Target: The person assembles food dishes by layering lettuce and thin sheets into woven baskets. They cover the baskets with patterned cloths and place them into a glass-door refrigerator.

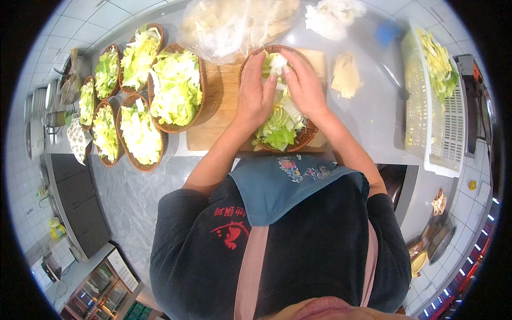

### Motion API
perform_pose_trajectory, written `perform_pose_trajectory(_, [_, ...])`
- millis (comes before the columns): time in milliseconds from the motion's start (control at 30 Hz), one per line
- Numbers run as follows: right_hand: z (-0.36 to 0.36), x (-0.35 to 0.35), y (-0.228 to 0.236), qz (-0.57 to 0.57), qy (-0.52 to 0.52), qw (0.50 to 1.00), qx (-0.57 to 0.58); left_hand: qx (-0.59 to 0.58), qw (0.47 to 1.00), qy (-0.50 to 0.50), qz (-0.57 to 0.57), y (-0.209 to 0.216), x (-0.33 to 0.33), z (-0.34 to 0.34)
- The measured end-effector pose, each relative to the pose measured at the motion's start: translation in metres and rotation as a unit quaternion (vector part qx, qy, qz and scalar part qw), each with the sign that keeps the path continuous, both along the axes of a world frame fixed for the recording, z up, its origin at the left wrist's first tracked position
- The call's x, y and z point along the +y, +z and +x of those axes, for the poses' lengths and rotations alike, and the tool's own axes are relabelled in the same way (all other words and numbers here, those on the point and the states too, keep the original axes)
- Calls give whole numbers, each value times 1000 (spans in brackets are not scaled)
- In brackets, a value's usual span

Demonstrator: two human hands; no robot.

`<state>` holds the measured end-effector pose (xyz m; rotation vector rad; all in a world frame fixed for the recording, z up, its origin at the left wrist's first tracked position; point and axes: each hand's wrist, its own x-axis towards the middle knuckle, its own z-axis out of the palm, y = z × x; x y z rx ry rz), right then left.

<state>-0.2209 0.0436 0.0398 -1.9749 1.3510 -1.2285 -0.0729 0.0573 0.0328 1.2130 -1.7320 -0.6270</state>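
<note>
A brown oval wicker basket (308, 137) sits in front of me on a wooden cutting board (210, 120). Chopped green and white lettuce (281, 125) lies in it. Both hands are at the basket's far half, thumbs close together. My left hand (257, 95) curves along the left side of the leaves, and my right hand (305, 88) along the right. Pale lettuce shows between them, held from both sides. The fingertips lie partly hidden at the far rim.
Several filled lettuce baskets (177, 90) stand to the left. Beyond the board lies a clear plastic bag (229, 29) of pale sheets. Rightward are a small stack of pale sheets (346, 76), a white crumpled bundle (333, 20) and a white plastic crate (434, 125) with greens.
</note>
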Motion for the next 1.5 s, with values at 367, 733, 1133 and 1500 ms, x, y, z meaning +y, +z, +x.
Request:
perform_pose_trajectory(367, [-6,6,21,33,-10,993,-117,145,984,-28,97,7,0,6])
perform_pose_trajectory(733, [-13,41,46,-120,96,974,167,156,984,-14,89,-1,-2,10])
perform_pose_trajectory(1133, [13,18,-22,62,-23,997,-30,-76,995,24,-57,-2,3,-15])
perform_pose_trajectory(1500, [-47,57,48,166,8,982,-89,38,997,14,67,29,18,50])
